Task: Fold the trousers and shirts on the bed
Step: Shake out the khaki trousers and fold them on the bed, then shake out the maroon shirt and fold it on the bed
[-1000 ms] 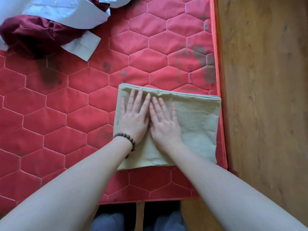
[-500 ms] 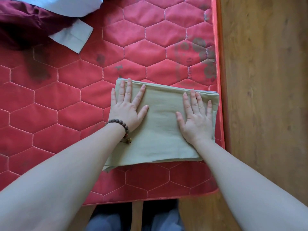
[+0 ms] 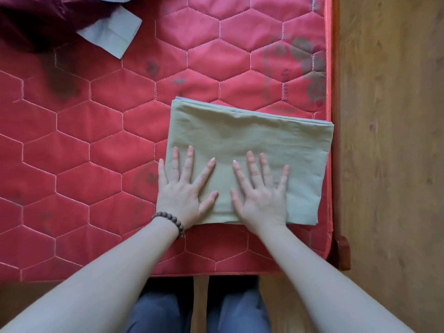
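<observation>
Red quilted mattress (image 3: 96, 150) stitched in hexagons, wood floor (image 3: 389, 140) off beyond the right hand. Far up and left of the left hand, a heap of unfolded clothing: dark maroon fabric (image 3: 36, 22) with a pale blue-grey piece (image 3: 113, 37) poking out, apparently waiting its turn. Left hand (image 3: 183, 191) flat, fingers straight and spread, beaded bracelet (image 3: 169, 221) at the wrist; heel and little finger off the cloth on the mattress, other fingers pressing the near-left part of the folded olive garment (image 3: 252, 140). Probably trousers, though hard to say for certain once folded. Right hand (image 3: 260, 195) just beside, equally flat and splayed, pressing the near middle of the same neat rectangle. Likely smoothing creases and setting the fold so the layers stay stacked. Beyond the right hand, garment edge close to the mattress border, near the bed frame (image 3: 342, 251).
</observation>
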